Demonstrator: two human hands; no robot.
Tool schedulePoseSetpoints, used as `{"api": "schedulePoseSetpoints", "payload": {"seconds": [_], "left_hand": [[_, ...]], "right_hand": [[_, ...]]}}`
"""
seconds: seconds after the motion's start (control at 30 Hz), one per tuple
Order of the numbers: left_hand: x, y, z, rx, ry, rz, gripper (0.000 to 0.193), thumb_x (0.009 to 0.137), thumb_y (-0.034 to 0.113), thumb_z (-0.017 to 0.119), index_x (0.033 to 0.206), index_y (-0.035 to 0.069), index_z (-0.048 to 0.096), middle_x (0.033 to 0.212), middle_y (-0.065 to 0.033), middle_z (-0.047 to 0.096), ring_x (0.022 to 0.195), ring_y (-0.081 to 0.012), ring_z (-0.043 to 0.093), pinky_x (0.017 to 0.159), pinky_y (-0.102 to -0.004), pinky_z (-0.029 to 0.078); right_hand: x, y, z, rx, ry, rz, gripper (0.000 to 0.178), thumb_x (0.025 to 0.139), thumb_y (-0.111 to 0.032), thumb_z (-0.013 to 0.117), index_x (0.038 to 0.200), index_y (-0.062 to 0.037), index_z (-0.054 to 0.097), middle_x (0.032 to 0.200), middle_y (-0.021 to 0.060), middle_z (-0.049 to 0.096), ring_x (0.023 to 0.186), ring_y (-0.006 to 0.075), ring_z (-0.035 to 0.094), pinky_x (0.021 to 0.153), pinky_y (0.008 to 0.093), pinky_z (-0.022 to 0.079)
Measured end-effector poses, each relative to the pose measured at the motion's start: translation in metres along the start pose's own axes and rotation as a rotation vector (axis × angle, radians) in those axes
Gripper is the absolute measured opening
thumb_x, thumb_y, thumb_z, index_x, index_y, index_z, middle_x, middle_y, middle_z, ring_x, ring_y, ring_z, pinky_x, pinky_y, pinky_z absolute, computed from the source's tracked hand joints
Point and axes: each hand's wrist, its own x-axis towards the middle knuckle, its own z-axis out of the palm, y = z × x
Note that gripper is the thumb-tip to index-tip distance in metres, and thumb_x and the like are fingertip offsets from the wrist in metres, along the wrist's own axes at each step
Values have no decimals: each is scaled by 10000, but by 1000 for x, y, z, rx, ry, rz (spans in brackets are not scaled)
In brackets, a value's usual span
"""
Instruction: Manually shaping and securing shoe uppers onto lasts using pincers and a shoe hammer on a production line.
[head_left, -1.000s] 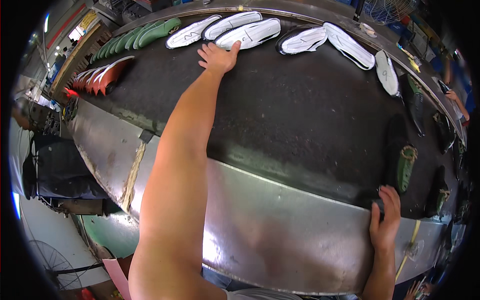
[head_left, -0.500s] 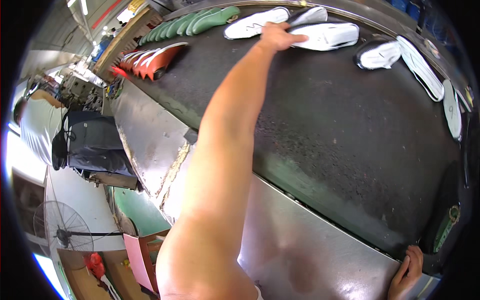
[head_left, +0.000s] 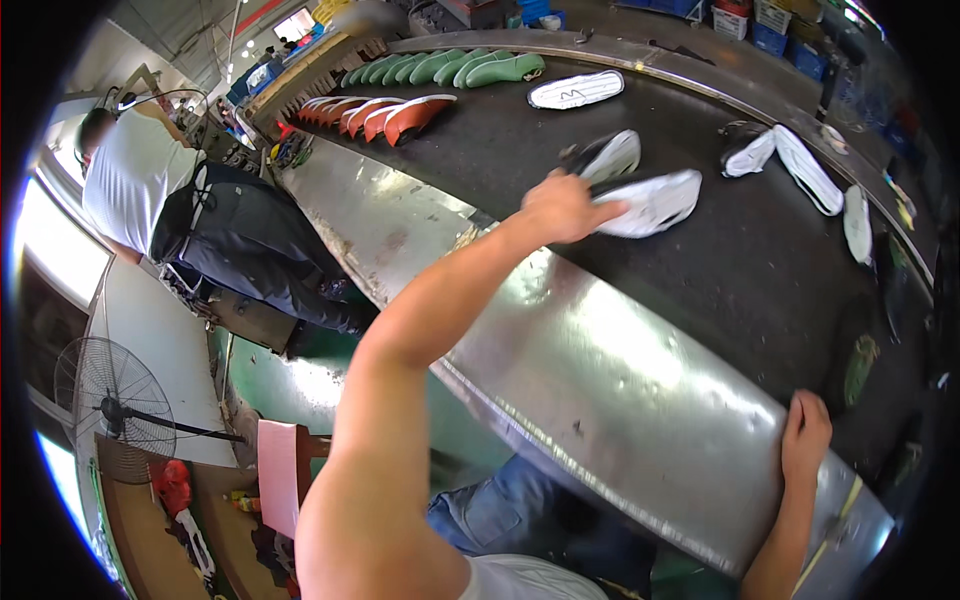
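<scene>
My left hand (head_left: 563, 207) is closed around the near ends of two shoes over the dark belt. One shoe has a dark upper and pale sole (head_left: 614, 158); the other turns its white underside (head_left: 658, 205) upward. My fingers hide where they are gripped. At the right, my right hand (head_left: 806, 432) rests on the edge of the metal ledge (head_left: 640, 350) with fingers extended and nothing in it. Farther back on the belt lies a single shoe with a white underside (head_left: 576, 91).
Rows of green shoe-shaped pieces (head_left: 445, 68) and orange-red ones (head_left: 380, 116) line the belt's far left. More white-soled shoes (head_left: 808, 170) lie along its far right edge. A person (head_left: 150, 180) bends beside the ledge at left. A fan (head_left: 115, 410) stands lower left.
My left hand has drawn the two shoes toward me, off the far edge of the belt, leaving the other white shoe behind. The view has shifted; my right hand stays at the ledge.
</scene>
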Motion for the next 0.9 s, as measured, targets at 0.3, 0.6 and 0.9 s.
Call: {"api": "schedulePoseSetpoints", "payload": {"seconds": [0.3,0.6,0.9], "left_hand": [[-288,-56,-4,-127,95,78,623,816,465,771,1069,-99,688,1309,-368,513,1271,-462,482,1053,-486,401],[-187,48,20,131,-121,308,887,831,527,714,1415,-80,438,1372,-303,544,1271,-418,543,1070,-438,431],[-250,79,12,-380,-149,420,655,923,436,669,1406,21,516,1315,-207,619,1209,-304,600,1032,-367,449]], "right_hand": [[-103,-124,-63,210,70,-228,108,842,-83,671,929,-25,646,997,163,667,936,378,630,846,452,503],[-434,-181,-85,146,-827,-23,434,811,-344,753,1091,-40,618,1145,145,607,1076,328,600,844,431,555],[-407,-194,-120,-4,-1009,72,573,764,-372,789,1147,-6,570,1117,164,602,1111,342,593,834,438,567]]}}
